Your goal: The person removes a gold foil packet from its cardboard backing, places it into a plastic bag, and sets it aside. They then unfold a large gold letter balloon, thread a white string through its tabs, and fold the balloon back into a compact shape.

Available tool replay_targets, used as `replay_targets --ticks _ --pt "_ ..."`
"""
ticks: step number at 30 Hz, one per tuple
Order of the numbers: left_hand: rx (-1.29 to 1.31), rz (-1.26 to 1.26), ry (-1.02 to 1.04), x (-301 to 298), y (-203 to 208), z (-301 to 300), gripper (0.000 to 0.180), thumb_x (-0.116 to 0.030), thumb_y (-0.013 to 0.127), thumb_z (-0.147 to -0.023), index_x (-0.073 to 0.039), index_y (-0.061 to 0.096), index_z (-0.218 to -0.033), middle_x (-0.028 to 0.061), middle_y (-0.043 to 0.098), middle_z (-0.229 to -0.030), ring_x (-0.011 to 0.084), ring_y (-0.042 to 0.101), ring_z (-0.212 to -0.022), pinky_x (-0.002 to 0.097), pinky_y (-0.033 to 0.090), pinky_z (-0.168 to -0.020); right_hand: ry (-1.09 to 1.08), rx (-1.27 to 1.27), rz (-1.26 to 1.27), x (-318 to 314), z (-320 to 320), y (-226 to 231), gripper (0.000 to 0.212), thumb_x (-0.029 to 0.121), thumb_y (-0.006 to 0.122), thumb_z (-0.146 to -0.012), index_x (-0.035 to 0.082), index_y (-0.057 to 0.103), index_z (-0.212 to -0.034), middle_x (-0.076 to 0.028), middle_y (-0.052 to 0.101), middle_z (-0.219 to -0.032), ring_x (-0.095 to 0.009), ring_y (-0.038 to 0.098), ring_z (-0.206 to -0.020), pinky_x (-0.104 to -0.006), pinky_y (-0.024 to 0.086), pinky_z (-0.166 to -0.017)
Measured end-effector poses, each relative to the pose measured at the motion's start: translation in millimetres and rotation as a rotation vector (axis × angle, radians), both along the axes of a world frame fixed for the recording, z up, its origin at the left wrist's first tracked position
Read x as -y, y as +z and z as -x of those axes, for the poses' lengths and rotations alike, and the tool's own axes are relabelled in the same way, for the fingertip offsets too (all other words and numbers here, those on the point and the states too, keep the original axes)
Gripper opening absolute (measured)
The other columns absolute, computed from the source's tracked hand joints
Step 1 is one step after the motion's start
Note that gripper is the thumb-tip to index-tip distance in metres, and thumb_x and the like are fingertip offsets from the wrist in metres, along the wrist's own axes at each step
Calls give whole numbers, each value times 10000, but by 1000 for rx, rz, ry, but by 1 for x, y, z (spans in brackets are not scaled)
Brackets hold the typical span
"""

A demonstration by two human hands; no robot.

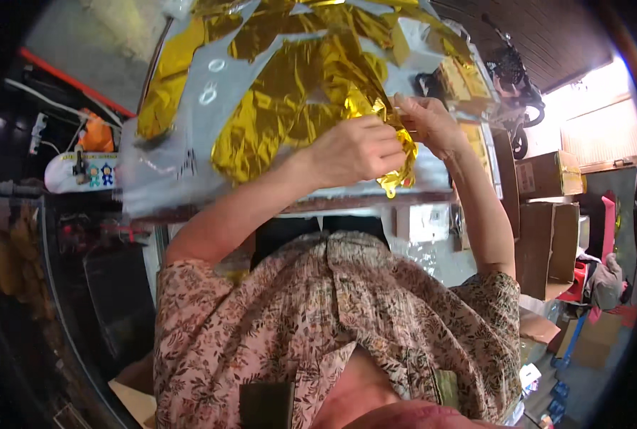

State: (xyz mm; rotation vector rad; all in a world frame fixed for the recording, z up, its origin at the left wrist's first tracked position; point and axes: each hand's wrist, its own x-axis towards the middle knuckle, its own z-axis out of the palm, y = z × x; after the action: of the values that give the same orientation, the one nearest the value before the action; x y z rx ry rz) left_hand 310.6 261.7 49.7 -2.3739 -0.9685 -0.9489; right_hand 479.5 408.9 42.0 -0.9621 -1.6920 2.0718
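Crumpled gold foil [283, 114], which looks like flat foil balloons, spreads over the table's middle and far part. My left hand [365, 148] is closed on a bunched piece of it near the front edge, and a small foil tab hangs below the fist. Just right of it, my right hand [433, 125] pinches with thumb and fingers at the foil's edge. The exact point of its grip is partly hidden behind my left hand. Another gold strip [168, 86] lies along the table's left side.
A clear plastic cover lies on the table [168, 168]. Small boxes [458, 79] stand at its right. Cardboard boxes [547, 175] are stacked farther right, with a bicycle [508, 64] behind. On the left are an orange bag [98, 132] and a white printed item [82, 173].
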Motion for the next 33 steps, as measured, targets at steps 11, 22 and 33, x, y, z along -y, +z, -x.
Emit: replay_targets --ticks 11,22,33 --pt "-27 122 136 65 -54 -38 136 -162 642 -826 -130 687 -951 -46 625 -897 111 604 -892 272 465 -785 -13 210 -448 82 -22 -15 729 267 880 -780 -134 562 -1300 -176 679 -1191 -229 652 -1030 -332 514 -908" --pt "29 169 204 88 -62 -45 263 -160 674 -866 -162 725 -1124 -49 697 -1076 90 616 -957 258 454 -826 -107 292 -1237 86 -8 -27 224 112 724 -866 0 718 -1060 -201 709 -1007 -379 683 -858 -394 541 -801" --pt "1105 679 158 128 -49 24 661 -616 485 -988 -39 644 -1269 155 695 -1215 260 712 -1028 406 598 -859 -324 -147 35 88 -19 5 254 209 631 -1001 -24 679 -1089 -81 730 -943 -136 697 -765 -255 560 -667"
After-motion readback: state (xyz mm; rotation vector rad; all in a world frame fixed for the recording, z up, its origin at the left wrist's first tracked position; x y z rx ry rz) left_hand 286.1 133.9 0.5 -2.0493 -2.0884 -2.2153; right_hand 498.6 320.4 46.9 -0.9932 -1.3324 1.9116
